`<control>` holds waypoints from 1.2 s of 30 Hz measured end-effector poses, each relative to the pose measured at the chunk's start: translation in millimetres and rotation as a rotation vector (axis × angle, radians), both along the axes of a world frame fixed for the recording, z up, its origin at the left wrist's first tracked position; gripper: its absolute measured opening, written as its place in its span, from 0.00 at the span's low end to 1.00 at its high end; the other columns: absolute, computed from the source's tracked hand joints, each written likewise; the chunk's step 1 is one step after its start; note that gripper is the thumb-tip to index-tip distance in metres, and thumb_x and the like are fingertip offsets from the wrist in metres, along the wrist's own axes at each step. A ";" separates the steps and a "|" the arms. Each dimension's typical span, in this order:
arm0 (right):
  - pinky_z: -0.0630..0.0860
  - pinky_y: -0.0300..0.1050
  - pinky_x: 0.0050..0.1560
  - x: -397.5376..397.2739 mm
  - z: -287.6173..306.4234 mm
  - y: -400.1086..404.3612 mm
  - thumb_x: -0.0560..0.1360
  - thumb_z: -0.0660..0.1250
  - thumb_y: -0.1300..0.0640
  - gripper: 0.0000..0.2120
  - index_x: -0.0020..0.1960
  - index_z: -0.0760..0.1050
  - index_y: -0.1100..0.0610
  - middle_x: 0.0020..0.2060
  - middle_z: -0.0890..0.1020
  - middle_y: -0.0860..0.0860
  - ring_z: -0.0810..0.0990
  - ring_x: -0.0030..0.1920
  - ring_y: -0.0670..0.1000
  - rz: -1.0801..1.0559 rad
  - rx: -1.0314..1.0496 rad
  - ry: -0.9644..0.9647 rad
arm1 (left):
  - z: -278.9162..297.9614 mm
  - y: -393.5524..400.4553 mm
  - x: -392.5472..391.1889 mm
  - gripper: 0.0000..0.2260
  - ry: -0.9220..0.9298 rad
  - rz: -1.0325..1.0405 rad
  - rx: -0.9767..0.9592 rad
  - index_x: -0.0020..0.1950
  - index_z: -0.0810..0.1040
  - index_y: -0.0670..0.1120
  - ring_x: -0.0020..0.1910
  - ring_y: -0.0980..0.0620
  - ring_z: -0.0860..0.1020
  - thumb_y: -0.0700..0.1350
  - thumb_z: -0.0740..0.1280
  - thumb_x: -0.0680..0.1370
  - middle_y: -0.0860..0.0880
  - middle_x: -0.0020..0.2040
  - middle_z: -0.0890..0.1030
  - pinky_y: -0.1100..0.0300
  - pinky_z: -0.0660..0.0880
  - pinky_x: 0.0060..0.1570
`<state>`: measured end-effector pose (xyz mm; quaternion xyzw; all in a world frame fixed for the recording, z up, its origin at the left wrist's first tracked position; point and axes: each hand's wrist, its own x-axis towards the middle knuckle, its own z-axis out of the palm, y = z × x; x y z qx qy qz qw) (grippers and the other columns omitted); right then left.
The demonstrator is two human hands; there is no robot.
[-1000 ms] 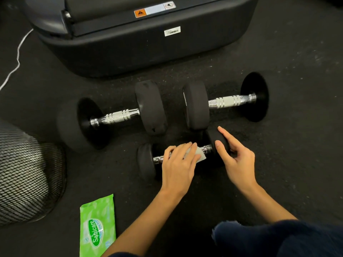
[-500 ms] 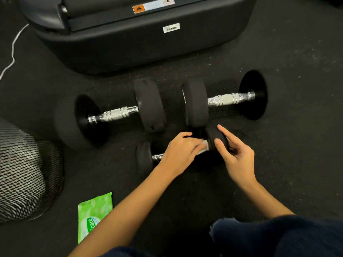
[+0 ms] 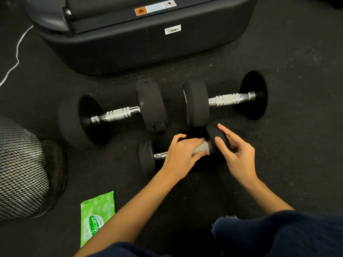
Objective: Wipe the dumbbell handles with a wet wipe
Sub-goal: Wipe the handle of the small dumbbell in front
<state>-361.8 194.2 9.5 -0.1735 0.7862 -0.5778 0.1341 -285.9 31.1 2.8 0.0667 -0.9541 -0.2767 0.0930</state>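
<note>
A small black dumbbell with a chrome handle lies on the dark floor in front of me. My left hand grips a white wet wipe wrapped round the right part of that handle, next to the right weight. My right hand holds that right weight between thumb and forefinger, the other fingers loosely curled. Behind lie two bigger dumbbells, the left one and the right one, with bare knurled chrome handles.
A green wet-wipe pack lies at the lower left. A black mesh fan guard stands at the left edge. A large black machine base fills the back, with a white cord beside it. My dark-clothed knee is at the bottom right.
My left hand has slid the wipe to the right along the small dumbbell's handle, up to the right weight, and has closed round the handle. The right hand has stayed on that weight.
</note>
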 end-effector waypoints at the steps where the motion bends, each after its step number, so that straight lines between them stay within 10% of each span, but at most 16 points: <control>1: 0.79 0.53 0.60 -0.3 0.0 -0.4 0.76 0.69 0.51 0.23 0.70 0.74 0.48 0.58 0.82 0.45 0.81 0.59 0.41 -0.001 -0.002 -0.003 | -1.3 -0.6 2.4 0.18 0.010 -0.030 -0.057 0.66 0.78 0.47 0.61 0.54 0.78 0.51 0.68 0.78 0.51 0.61 0.82 0.60 0.56 0.67; 8: 0.79 0.52 0.61 1.2 -0.6 -0.8 0.77 0.69 0.52 0.22 0.71 0.73 0.48 0.58 0.82 0.42 0.81 0.58 0.41 -0.002 -0.024 -0.016 | 6.1 -11.1 -12.2 0.11 -0.048 0.033 0.108 0.53 0.85 0.50 0.46 0.53 0.80 0.53 0.65 0.79 0.53 0.46 0.85 0.59 0.63 0.62; 11: 0.78 0.55 0.61 2.0 -1.9 1.2 0.76 0.68 0.51 0.23 0.71 0.73 0.48 0.59 0.82 0.46 0.81 0.59 0.44 -0.002 -0.042 -0.029 | 10.8 -14.0 -17.6 0.12 -0.121 0.092 0.262 0.44 0.86 0.49 0.36 0.54 0.80 0.54 0.67 0.79 0.53 0.35 0.83 0.53 0.75 0.45; 15: 0.79 0.52 0.61 2.8 -1.2 0.8 0.76 0.68 0.49 0.23 0.71 0.73 0.47 0.60 0.82 0.47 0.81 0.59 0.42 0.004 -0.046 -0.038 | 11.6 -28.5 -13.7 0.09 -0.284 0.127 0.559 0.52 0.86 0.48 0.46 0.59 0.83 0.50 0.73 0.75 0.53 0.45 0.86 0.52 0.80 0.51; 24: 0.79 0.41 0.55 3.4 -4.5 -2.1 0.76 0.67 0.48 0.24 0.71 0.72 0.48 0.48 0.83 0.46 0.82 0.52 0.41 -0.003 -0.027 0.004 | 17.7 -15.0 -5.9 0.19 -0.211 0.026 -0.005 0.63 0.80 0.53 0.52 0.49 0.70 0.58 0.69 0.75 0.53 0.55 0.84 0.56 0.65 0.57; 33: 0.80 0.45 0.56 1.4 -3.7 -3.5 0.76 0.66 0.47 0.24 0.71 0.72 0.47 0.48 0.83 0.44 0.82 0.51 0.40 -0.006 0.009 0.025 | 11.2 -19.3 -20.6 0.15 -0.165 0.040 0.151 0.43 0.85 0.52 0.36 0.54 0.78 0.59 0.65 0.78 0.52 0.32 0.82 0.50 0.72 0.51; 36: 0.79 0.43 0.55 -0.3 -3.9 -2.3 0.76 0.67 0.46 0.24 0.71 0.72 0.46 0.46 0.82 0.41 0.82 0.50 0.39 0.006 0.006 0.001 | 14.0 -26.5 -27.5 0.14 -0.262 0.041 0.208 0.45 0.86 0.51 0.42 0.54 0.81 0.58 0.66 0.78 0.53 0.38 0.84 0.49 0.74 0.54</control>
